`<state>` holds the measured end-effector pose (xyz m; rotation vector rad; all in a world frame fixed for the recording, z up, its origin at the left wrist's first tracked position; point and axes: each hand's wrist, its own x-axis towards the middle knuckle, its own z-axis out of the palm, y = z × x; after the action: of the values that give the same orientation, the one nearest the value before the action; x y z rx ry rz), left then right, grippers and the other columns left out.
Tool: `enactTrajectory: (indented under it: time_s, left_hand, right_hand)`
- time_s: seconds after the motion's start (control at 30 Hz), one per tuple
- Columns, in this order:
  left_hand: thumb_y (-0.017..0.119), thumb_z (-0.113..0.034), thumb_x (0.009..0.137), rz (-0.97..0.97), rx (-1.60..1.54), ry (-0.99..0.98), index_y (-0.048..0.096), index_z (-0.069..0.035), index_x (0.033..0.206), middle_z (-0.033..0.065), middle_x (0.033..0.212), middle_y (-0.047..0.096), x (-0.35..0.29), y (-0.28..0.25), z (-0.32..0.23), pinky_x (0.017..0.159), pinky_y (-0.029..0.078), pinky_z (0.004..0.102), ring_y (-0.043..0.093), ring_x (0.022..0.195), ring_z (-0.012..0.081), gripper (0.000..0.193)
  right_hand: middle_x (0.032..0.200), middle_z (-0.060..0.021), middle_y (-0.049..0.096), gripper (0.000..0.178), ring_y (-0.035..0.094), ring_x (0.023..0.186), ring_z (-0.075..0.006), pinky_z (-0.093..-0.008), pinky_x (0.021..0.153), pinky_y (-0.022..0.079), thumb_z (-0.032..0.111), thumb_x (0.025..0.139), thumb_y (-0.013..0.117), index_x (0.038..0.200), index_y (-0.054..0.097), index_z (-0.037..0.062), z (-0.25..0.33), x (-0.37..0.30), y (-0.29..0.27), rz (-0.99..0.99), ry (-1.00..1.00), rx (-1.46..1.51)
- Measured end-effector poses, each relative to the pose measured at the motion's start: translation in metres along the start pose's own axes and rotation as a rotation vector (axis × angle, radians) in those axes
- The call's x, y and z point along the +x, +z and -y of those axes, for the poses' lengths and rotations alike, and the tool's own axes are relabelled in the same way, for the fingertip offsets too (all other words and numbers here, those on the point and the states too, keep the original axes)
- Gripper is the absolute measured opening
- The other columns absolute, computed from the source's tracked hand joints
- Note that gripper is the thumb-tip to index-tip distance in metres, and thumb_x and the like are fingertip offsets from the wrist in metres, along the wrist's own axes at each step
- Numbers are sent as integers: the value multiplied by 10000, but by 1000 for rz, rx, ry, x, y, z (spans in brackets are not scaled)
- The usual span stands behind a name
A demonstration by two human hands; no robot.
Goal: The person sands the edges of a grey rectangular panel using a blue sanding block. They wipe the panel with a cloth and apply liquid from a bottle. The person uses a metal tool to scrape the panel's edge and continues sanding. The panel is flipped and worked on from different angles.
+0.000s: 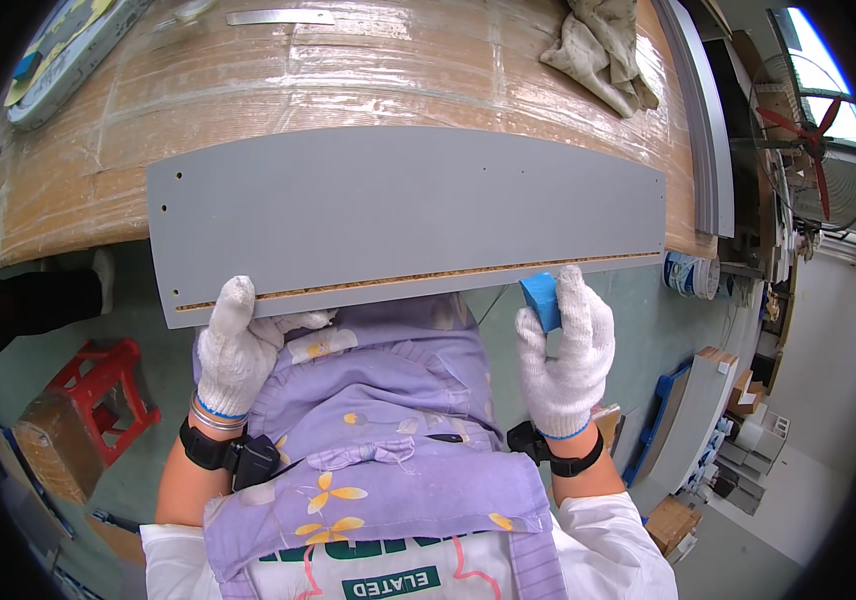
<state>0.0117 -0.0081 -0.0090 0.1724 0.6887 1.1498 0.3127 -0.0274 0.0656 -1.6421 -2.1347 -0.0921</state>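
Note:
A long grey panel point(408, 200) lies across the table's near side and juts over its edge toward me. Small holes dot its ends, and a groove of bare brown board runs along its near edge. My left hand point(238, 345), in a white knit glove, grips the near edge at the left, thumb on top and fingers underneath. Between the thumb and fingers of my gloved right hand point(570, 355) is a small blue block point(543, 300), held at the near edge toward the right. I cannot tell whether the block touches the panel.
Plastic film covers the brown table point(348, 80). On it are a crumpled cloth point(608, 55), a flat metal strip point(280, 17) and a pale tray point(68, 75). A red stool point(113, 400) and another person's leg point(43, 305) are at left. A bucket point(691, 275) stands at right.

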Motion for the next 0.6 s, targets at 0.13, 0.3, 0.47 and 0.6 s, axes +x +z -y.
enactTrajectory:
  time_s: [0.13, 0.3, 0.47, 0.6]
  left_hand:
    - [357, -372, 1065, 16, 24, 15, 516, 34, 1280, 262, 1143, 658, -1, 2, -1, 890, 556, 579, 710, 908, 394, 486]
    - [359, -376, 1063, 42, 103, 27, 516, 30, 1283, 259, 1149, 658, 2, -7, 1, 892, 556, 577, 711, 904, 391, 487]
    - [365, -371, 1061, 57, 98, 33, 519, 26, 1281, 262, 1155, 654, 2, -10, 1, 891, 556, 578, 706, 918, 399, 479]
    - [364, -367, 1060, 38, 6, -13, 519, 26, 1282, 266, 1156, 652, 0, -2, -1, 888, 557, 577, 701, 925, 405, 478]
  right_hand:
    - [979, -137, 597, 751, 568, 808, -309, -411, 721, 486, 21, 736, 755, 1427, 460, 28, 2, 2, -2, -7, -11, 21]
    - [901, -113, 571, 748, 540, 736, -292, -408, 669, 467, 15, 731, 750, 1422, 464, 23, 0, 5, 1, -14, -32, 66]
    - [894, -110, 568, 745, 541, 740, -291, -406, 664, 467, 9, 727, 745, 1418, 467, 23, 1, 4, -1, -24, -28, 7]
    - [964, -128, 597, 739, 567, 797, -306, -411, 710, 486, 19, 728, 751, 1413, 472, 26, 2, 3, -1, 8, -9, 57]
